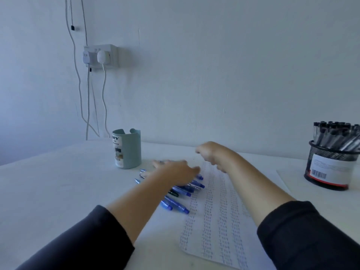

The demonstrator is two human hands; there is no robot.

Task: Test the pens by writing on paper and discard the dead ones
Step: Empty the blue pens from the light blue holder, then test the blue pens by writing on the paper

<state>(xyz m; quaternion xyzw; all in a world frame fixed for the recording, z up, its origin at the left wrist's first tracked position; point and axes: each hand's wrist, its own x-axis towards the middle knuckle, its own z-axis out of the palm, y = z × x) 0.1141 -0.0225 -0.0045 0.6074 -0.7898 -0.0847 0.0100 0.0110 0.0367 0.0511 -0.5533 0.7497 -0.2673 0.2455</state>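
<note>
Reaching the flat, open left hand (173,172) over the pile of blue plastic pens (181,193) lying just left of the white written-on paper sheet (220,211) to pick one, while hovering the loosely curled right hand (209,154) above that sheet, maybe empty, hard telling.

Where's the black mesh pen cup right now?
The mesh cup stands at the far right of the table, full of pens, just right of the paper.

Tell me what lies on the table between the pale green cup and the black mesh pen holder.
In the head view, between the pale green cup and black mesh pen holder: blue pens, both hands, and written-on white paper.
</note>
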